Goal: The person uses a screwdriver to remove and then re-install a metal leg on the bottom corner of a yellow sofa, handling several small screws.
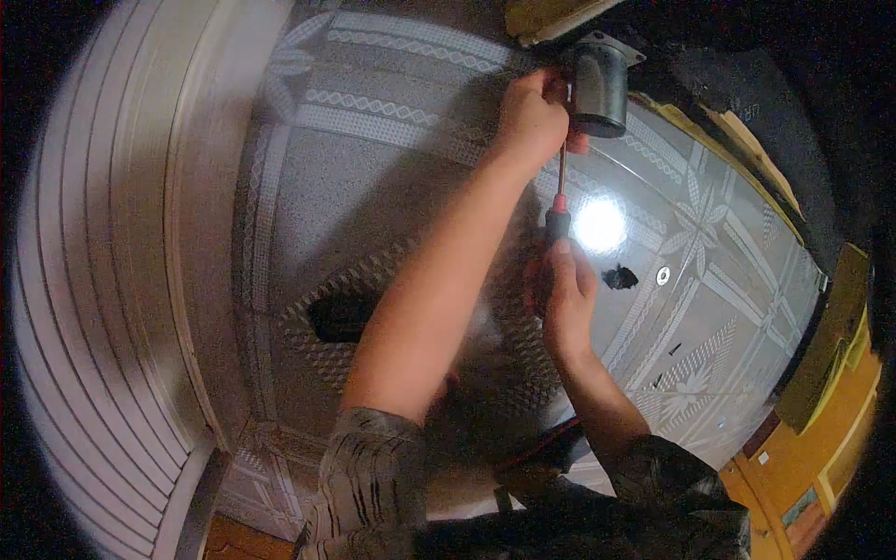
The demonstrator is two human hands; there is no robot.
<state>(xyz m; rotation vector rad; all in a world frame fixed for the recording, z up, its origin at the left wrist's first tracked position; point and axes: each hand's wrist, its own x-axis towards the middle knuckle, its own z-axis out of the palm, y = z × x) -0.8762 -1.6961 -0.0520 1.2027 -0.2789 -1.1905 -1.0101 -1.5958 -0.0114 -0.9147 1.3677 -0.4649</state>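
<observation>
My right hand point(569, 303) is closed around the dark handle of a screwdriver point(558, 219) with a red collar. Its metal shaft points up and away from me, toward my left hand. My left hand point(530, 117) has its fingers bent in beside a grey metal furniture leg point(600, 89), close to the shaft's far end. What those fingers pinch, and the screwdriver's tip, are hidden by the hand. The leg is a short cylinder with a flat mounting plate point(614, 45) at its far end, next to a wooden edge point(560, 17) and dark fabric.
Patterned grey flooring point(373, 187) spreads beneath my arms. To the right lie a black scrap point(619, 276), a washer point(664, 275) and small dark screws point(656, 381). A black object point(338, 317) rests left of my forearm. Black fabric on a wooden frame point(761, 154) borders the right; ribbed pale panelling point(103, 280), the left.
</observation>
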